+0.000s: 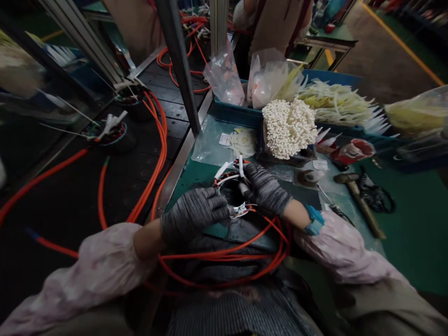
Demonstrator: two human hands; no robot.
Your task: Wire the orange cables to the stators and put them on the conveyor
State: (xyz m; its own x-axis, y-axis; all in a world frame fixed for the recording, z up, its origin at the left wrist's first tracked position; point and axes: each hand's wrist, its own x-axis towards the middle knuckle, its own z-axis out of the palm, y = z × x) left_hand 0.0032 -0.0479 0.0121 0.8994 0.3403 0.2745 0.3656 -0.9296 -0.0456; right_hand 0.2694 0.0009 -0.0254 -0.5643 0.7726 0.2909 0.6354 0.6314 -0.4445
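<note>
Both hands wear grey knit gloves. My left hand (194, 212) is closed on the near rim of a small round black part (231, 191) with white connectors and red and white wires. My right hand (265, 188) grips the same part from the far right side, fingers curled over it. A coil of orange cable (241, 254) loops from the part down toward my lap. The part rests on the green bench (413, 224).
A bundle of white-tipped pieces (289, 127) and a heap of pale cable ties (336, 103) lie in a blue tray (235, 113) behind. A hammer (357, 196) lies at right. Orange cables (154, 154) and similar parts sit on the dark conveyor at left. Another person stands at the back.
</note>
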